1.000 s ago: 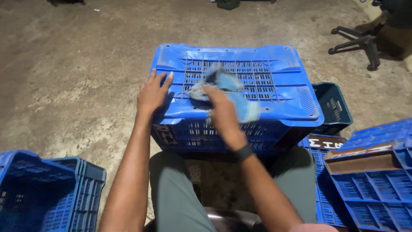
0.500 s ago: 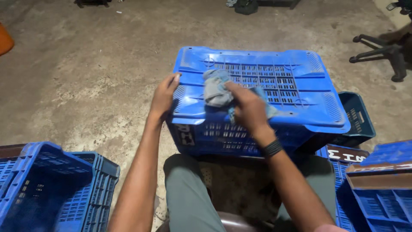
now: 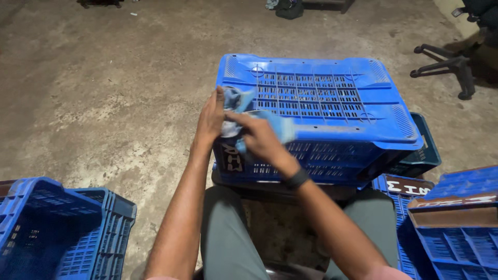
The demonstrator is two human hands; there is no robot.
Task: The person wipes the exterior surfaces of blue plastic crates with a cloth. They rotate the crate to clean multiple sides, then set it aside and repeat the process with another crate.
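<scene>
While an upturned blue crate (image 3: 316, 111) rests across a seated person's knees, both hands meet at its near left corner over a pale blue rag (image 3: 238, 101). The left hand (image 3: 210, 120) lies flat against the crate's left edge with its fingertips pinching one end of the rag, and the right hand (image 3: 258, 137) is closed around the other, bunched end. Wiping appears to be midway: the slatted bottom looks dusty in patches, and the side walls seem untouched. More blue crates (image 3: 57, 228) wait on the concrete floor (image 3: 104, 93) at either side, suggesting much of the cleaning remains, though which ones are finished cannot be told.
</scene>
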